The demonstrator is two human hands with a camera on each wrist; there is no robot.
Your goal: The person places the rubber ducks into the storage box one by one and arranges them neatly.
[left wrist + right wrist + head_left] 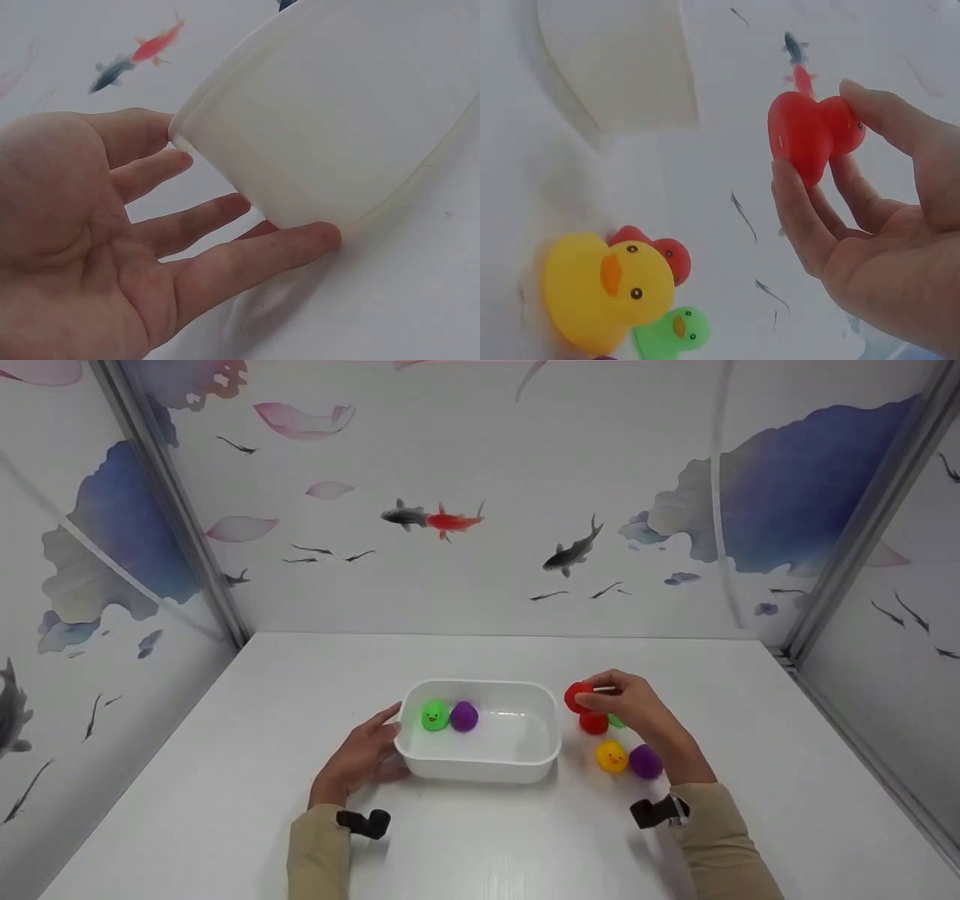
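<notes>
Right grip pinched the red duck, presumably light, squeezable, best held round its body; left grip, fingers extended, touched the tub.

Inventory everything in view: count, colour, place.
table: 1, white, foreground
plastic tub: 1, white, on table
green ducks: 2, green, one in tub, one on table
red ducks: 2, red, one held, one on table
yellow duck: 1, yellow, right of tub
purple toys: 2, purple, one in tub, one on table
wall panels: 3, white, patterned, left, back, right
posts: 2, grey, back corners
sleeves: 2, tan, forearms
wrist devices: 2, black, wrists
left hand: 1, at tub's left end
right hand: 1, holding red duck
</notes>
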